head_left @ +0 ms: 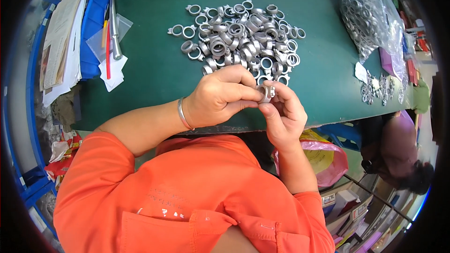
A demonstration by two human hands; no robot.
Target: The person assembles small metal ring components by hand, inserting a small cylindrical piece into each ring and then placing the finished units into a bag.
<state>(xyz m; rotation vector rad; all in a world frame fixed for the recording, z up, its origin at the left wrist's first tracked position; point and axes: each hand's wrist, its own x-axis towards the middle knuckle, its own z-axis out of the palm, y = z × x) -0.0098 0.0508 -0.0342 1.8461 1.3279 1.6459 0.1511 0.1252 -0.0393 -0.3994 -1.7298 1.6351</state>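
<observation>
Silver metal ring (265, 93) sits pinched between both my hands, just above the near edge of the green tabletop (154, 70). My left hand (220, 96) curls its fingers tight on it; my right hand (281, 112) grips it with thumb and forefinger. The ring pile (241, 35) lies just beyond.

Bare green table (154, 72) lies open left of the hands. Ahead, pile of metal rings (241, 35) blocks; bag of rings (370, 18) crowds right.

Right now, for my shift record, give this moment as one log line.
left hand: on ring | right hand: on ring | ring pile: on green table, beyond hands | bag of rings: right
</observation>
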